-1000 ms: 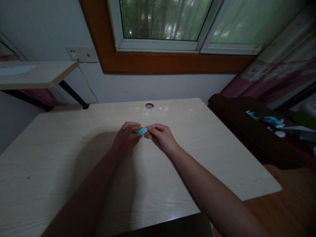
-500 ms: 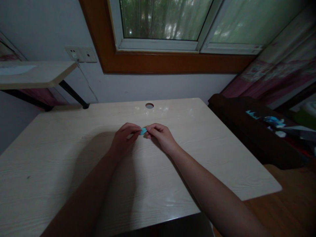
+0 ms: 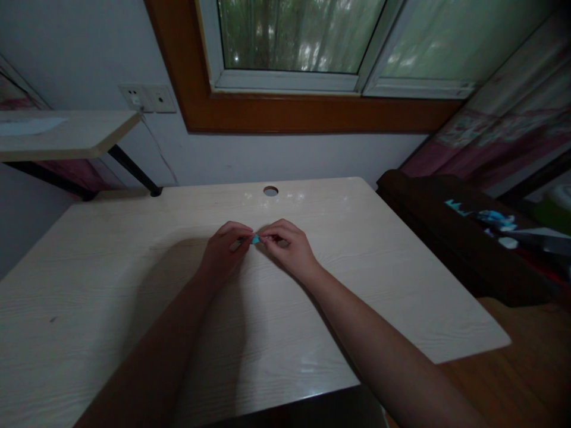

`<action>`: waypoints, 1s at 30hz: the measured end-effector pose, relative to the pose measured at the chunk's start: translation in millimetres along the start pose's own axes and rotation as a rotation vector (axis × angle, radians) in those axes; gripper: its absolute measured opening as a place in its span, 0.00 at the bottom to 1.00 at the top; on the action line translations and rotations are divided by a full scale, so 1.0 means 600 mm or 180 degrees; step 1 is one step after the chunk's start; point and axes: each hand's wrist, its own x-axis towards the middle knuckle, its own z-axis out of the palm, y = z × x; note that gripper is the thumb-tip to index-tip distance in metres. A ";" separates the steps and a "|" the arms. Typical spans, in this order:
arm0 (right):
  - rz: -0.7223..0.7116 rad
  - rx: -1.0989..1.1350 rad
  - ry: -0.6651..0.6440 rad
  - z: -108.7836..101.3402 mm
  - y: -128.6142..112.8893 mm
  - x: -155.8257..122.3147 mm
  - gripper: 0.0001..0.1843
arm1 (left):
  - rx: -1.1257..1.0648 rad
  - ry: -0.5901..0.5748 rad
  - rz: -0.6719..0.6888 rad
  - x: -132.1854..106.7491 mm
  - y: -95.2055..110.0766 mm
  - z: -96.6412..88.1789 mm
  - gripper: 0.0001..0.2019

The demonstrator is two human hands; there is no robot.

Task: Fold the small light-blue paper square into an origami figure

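Observation:
A small turquoise piece, perhaps folded paper [image 3: 255, 239], shows between my fingertips above the middle of the desk [image 3: 383, 285]. My left hand [image 3: 226, 249] pinches its left side between thumb and fingers. From the right, my right hand [image 3: 288, 244] closes thumb and forefinger on its other edge. Most of the piece is hidden behind the fingers, so its full shape cannot be made out.
A raised shelf [image 3: 102, 134] on black legs stands at the back left. Near the desk's far edge is a round cable hole [image 3: 270, 191]. To the right, a dark brown bench-like surface [image 3: 428, 238] bears a turquoise scrap [image 3: 455, 207] and other items.
My right fingertips have shifted slightly left, nearer my left hand. Less of the turquoise piece shows between the hands. My left hand has hardly moved.

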 end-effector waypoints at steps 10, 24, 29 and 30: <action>-0.0368 -0.0262 -0.0095 0.000 0.008 -0.004 0.03 | 0.0011 -0.0268 -0.0126 -0.003 0.007 0.003 0.04; -0.0672 -0.0657 -0.0499 -0.020 0.004 0.003 0.04 | 0.0016 -0.0368 -0.0122 -0.006 0.000 0.002 0.04; -0.0656 -0.0743 -0.0499 -0.028 0.008 0.003 0.04 | -0.0002 -0.0331 -0.0190 -0.003 0.004 -0.002 0.03; -0.0637 -0.0739 -0.0481 -0.030 0.009 0.003 0.03 | -0.0001 -0.0287 -0.0212 -0.002 0.003 -0.003 0.03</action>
